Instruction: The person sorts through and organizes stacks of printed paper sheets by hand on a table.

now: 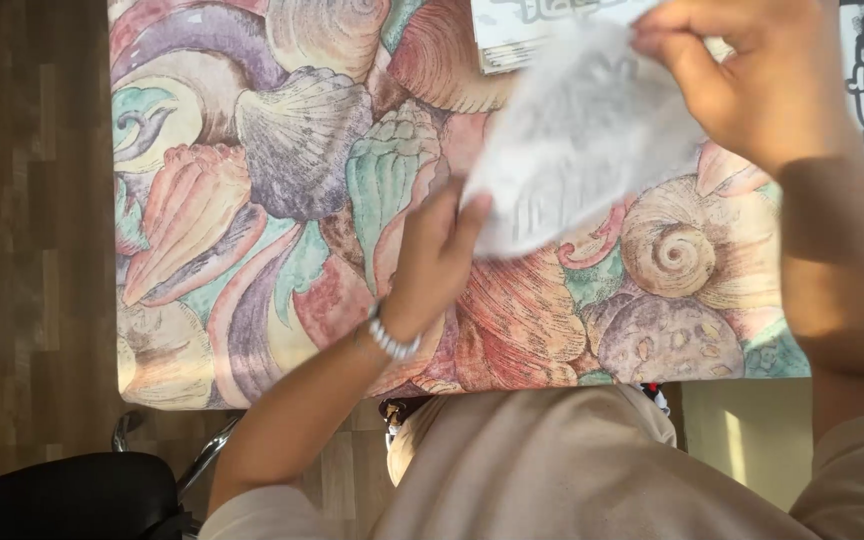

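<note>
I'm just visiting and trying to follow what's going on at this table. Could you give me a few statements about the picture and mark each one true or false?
1. Both hands hold one thin whitish sheet. True: the left hand pinches its lower corner, the right hand its top edge.
2. The table is covered with a plain blue cloth. False: the cover shows coloured seashells.
3. The left wrist wears a pale beaded bracelet. True.
4. The sheet lies flat on the table. False: it is held up, slack and curved between the hands.
5. The floor beside the table is wood-patterned. True.
</note>
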